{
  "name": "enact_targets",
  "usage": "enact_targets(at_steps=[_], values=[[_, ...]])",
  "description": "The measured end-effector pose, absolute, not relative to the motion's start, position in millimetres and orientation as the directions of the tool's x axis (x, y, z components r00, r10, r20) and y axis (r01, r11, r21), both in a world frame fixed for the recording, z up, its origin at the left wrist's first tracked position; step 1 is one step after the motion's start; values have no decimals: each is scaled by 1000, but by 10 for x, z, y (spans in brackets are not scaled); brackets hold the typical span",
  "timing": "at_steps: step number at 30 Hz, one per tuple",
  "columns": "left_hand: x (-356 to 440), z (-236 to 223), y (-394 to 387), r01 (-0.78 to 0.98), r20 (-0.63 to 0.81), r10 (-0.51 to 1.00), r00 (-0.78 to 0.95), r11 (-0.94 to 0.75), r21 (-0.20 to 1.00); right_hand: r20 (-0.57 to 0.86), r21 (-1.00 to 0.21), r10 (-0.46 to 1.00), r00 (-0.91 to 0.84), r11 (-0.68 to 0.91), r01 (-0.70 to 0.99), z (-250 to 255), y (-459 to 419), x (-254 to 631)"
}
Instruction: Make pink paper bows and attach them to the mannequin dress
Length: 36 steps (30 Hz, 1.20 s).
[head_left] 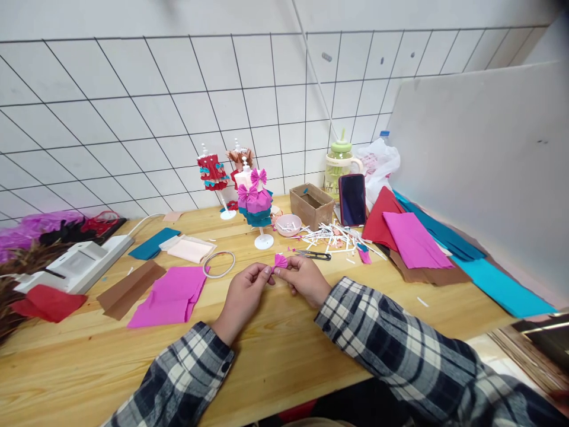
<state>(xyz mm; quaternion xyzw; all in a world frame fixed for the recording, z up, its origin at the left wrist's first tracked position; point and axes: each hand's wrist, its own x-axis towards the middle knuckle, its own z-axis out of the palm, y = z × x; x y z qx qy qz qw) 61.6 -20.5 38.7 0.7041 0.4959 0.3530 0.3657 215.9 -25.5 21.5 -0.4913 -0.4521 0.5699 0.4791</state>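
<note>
Between my two hands is a small pleated pink paper bow [280, 261], pinched at its gathered part. My left hand [249, 289] grips it from the left, thumb and fingers pressed together. From the right, my right hand [306, 277] pinches it as well. Just behind stands a small dress form [255, 201] in pink and teal crepe paper with pink bows. Thread snips [316, 255] lie beyond my right hand. To the left are a silver ring [219, 265] and a folded pink crepe sheet [166, 298].
Two more dress forms, one red [213, 172], stand near the tiled wall. A cardboard box [312, 204], a pink bowl [288, 225], a propped phone [351, 200] and a green-lidded jug [340, 163] sit behind scattered paper strips [331, 237]. Coloured crepe sheets [418, 240] lie right; a power strip [77, 264] left.
</note>
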Motion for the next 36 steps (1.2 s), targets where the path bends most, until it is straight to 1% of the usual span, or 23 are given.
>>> enact_targets(at_steps=[7,11,14,20,22,24,26,28,30,32,36], values=[[605,387,-191,422,151,964,220,-233,876,-139,-976,985,-103,-155,-156,235,-266,2146],[607,376,-193,386,106,961,257,-203,900,-122,-981,990,-76,-132,-143,191,-250,2152],[606,352,-188,353,72,966,250,-160,922,-121,-984,990,-76,-129,-122,182,-235,2164],[596,318,-165,289,51,974,222,-116,950,-88,-972,986,-143,-116,-203,237,-243,2170],[606,313,-174,224,22,973,228,-74,972,-80,-969,986,-144,-111,-219,227,-238,2171],[619,303,-190,85,-31,965,261,9,996,-88,-968,986,-139,-118,-224,204,-228,2174],[625,288,-203,-74,-91,937,337,122,990,-99,-964,985,-143,-131,-233,181,-220,2180],[621,267,-205,-175,-138,894,427,232,957,-115,-956,980,-165,-154,-252,171,-217,2186],[607,243,-198,-221,-171,854,491,313,924,-127,-946,971,-201,-180,-270,174,-222,2191],[592,218,-186,-252,-191,835,516,361,898,-126,-936,963,-239,-195,-293,186,-229,2195],[578,188,-172,-276,-204,830,519,388,879,-102,-917,966,-236,-184,-353,199,-231,2196]])
